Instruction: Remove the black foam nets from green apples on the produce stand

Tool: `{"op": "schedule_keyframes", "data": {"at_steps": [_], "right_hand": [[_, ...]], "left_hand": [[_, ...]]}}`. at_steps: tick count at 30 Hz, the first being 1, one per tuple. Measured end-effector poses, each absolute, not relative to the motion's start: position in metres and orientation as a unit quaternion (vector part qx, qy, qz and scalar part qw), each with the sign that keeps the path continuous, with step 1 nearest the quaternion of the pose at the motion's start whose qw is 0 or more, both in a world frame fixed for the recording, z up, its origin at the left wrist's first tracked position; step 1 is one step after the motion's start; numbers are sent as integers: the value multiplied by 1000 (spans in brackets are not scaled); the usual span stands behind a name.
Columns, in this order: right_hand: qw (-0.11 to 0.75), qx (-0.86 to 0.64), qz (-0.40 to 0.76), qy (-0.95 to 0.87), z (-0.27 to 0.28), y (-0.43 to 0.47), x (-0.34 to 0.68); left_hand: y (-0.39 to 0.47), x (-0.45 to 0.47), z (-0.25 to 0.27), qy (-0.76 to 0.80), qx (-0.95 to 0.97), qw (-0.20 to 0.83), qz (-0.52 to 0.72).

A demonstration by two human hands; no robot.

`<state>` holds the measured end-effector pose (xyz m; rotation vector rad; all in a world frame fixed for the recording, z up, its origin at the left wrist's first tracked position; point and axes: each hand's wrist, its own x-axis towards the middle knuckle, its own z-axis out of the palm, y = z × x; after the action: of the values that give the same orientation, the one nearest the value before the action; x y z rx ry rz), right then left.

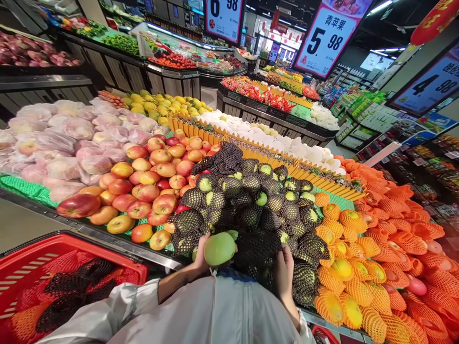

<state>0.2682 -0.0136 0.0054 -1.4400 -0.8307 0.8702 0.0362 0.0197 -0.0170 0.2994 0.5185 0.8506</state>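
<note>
A bare green apple (219, 248) rests in my left hand (201, 255), whose fingers curl around its left side. My right hand (285, 273) grips a black foam net (256, 251) at its right edge. The net hangs in front of my jacket, right beside the apple. Just beyond both hands lies a heap of green apples in black foam nets (251, 217). Another bit of green fruit shows behind the apple I hold, mostly hidden.
Red and yellow apples (158, 162) are piled to the left, bagged fruit (64, 129) farther left. Orange-netted fruit (344, 267) covers the right side. A yellow picket divider (261, 148) runs behind. At lower left stands a red basket (71, 236) holding foam nets. Price signs (326, 40) hang overhead.
</note>
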Motion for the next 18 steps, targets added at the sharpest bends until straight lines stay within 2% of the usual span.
{"op": "schedule_keyframes", "data": {"at_steps": [3, 8, 11, 14, 16, 18], "right_hand": [[578, -610, 369, -397, 9, -12, 274], [410, -563, 467, -545, 14, -12, 291], [356, -520, 535, -563, 24, -13, 294], [370, -498, 618, -484, 35, -18, 289], [422, -510, 637, -394, 37, -23, 286], [497, -520, 610, -333, 35, -27, 284]], "left_hand": [[22, 36, -9, 247, 162, 862, 413], [22, 34, -14, 232, 183, 857, 423], [23, 34, -15, 242, 202, 849, 425], [22, 34, -13, 249, 217, 841, 428], [22, 34, -13, 242, 227, 844, 422], [22, 34, -14, 232, 237, 853, 402]]}}
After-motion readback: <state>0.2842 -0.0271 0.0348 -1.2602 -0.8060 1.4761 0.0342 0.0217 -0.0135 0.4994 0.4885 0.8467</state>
